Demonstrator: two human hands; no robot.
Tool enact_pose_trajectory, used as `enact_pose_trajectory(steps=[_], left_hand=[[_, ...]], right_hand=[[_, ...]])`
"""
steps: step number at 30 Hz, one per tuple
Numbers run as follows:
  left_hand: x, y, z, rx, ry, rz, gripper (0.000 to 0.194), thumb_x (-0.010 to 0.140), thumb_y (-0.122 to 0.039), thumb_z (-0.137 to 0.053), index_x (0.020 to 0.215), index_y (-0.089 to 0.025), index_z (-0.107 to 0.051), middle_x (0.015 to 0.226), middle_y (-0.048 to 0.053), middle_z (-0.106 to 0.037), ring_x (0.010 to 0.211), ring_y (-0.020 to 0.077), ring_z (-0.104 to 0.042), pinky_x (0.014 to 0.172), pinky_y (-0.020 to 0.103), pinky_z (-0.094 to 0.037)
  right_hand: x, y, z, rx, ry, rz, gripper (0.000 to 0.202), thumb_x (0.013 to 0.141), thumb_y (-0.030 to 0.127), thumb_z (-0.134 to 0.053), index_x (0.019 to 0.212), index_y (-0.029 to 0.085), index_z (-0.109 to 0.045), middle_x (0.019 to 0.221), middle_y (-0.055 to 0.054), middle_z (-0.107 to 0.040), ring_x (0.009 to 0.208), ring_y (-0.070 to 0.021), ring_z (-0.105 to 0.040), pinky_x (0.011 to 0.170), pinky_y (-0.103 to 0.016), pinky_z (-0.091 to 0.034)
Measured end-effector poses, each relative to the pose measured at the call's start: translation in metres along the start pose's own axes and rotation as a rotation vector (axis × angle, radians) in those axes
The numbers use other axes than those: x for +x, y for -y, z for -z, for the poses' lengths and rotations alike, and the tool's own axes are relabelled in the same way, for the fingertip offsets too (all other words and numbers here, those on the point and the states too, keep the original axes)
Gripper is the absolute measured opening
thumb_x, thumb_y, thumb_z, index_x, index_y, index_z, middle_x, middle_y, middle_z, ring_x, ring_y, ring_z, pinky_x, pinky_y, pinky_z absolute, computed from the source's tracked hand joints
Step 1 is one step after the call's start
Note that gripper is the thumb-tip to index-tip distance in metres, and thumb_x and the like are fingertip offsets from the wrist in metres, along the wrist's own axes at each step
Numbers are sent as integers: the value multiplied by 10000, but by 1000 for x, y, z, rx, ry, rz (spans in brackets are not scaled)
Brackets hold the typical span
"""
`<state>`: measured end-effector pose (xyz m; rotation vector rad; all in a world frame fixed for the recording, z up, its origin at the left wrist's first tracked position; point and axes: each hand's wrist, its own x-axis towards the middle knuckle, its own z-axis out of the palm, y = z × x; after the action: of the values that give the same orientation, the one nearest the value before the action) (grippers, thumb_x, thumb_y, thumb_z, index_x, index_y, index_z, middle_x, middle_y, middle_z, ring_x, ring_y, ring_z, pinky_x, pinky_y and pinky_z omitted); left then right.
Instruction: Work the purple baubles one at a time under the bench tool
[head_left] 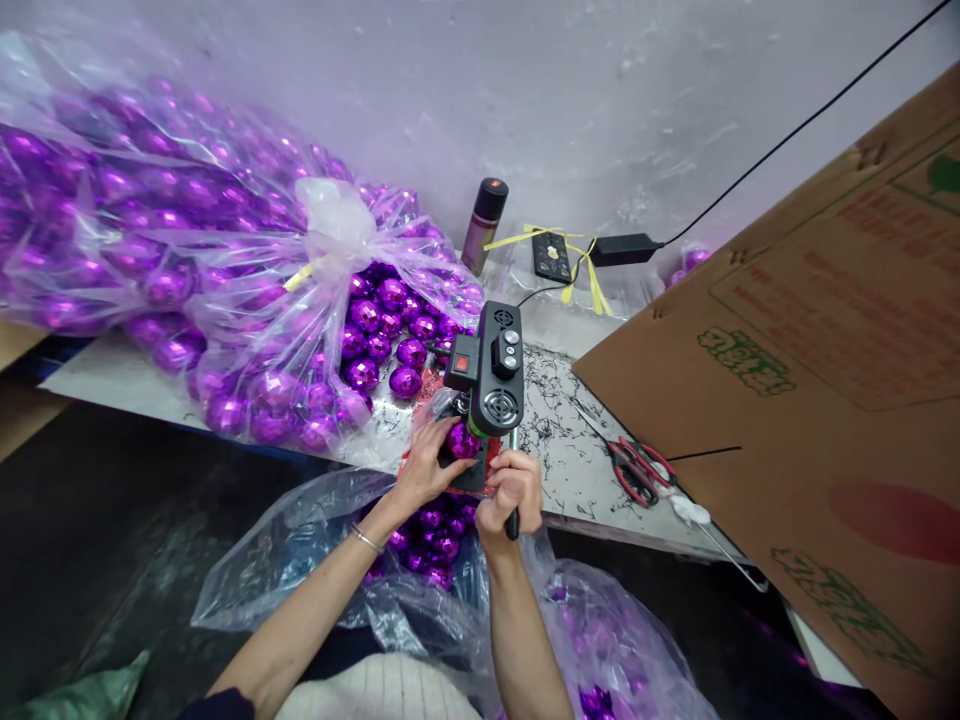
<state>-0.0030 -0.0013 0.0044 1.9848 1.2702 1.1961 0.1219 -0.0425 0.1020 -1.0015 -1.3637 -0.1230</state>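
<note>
My left hand point(429, 462) is closed around a shiny purple faceted ball point(463, 441), thumb and fingers on its sides. The ball sits beneath the head of a small black bench press point(501, 365), which has a red switch and round vents. My right hand point(517, 488) is wrapped around the black-handled lever point(512, 526) at the front of the press. Loose purple balls point(391, 322) lie behind and left of the press, spilling from a tied clear bag point(172, 250). Where the ball meets the press is partly hidden.
A large cardboard box point(795, 390) stands at the right, with red-handled scissors point(637, 470) beside it. Behind are a dark spray can point(484, 225) and a black power adapter point(624, 249). Dark clippings litter the table point(559, 440). A clear bag point(300, 550) of balls hangs below.
</note>
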Motion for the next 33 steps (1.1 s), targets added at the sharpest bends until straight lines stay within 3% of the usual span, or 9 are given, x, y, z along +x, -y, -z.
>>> enact_pose_trajectory(steps=[24,33], left_hand=[[1,0,-6,5,-31,-5,606,935,-487,-790,1446,-215,-608,1358,160,-735,1297,358,-696,1124,561,-553],[3,4,-7,15,-50,-14,582,942,-472,-785,1427,-197,-620,1348,173,-737,1289,363,-697,1127,574,-547]], right_hand=[[-9,-14,-13,28,-86,76,337,1095,207,-341,788,242,-477,785,10,-529,651,-144,-522,663,-350,-454],[-14,-30,-7,8,39,237,267,1066,189,-399,829,245,-511,812,9,-585,664,-136,-545,639,-308,-462]])
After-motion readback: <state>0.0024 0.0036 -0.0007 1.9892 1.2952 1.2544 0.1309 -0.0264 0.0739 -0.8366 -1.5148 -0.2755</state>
